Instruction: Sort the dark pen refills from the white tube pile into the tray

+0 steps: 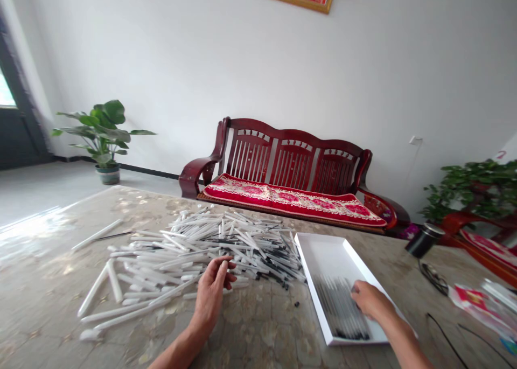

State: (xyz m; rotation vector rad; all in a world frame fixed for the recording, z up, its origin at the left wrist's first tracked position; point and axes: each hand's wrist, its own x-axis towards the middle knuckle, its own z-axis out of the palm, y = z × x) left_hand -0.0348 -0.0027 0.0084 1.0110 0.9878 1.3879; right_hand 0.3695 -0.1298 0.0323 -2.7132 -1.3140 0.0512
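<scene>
A large heap of thin white pen-like tubes [161, 266], some with black ends, is spread over the table. My left hand [213, 285] is at the front edge of this heap, palm turned inward, its fingers loosely bent and apart with nothing visible in them. To the right lies a shallow white box [323, 318], holding a row of clear, black-tipped pens [341, 307] side by side in its near half. My right hand [372, 300] reaches into the box at the row's right side. Its fingers are closed, and what they grip is hidden.
A small black cap [297, 304] lies left of the box. Beyond the box's right side are a black cylinder [425, 241] with a cable and plastic packaging [480, 304]. Behind the table [258, 331] stands a red wooden bench [283, 159].
</scene>
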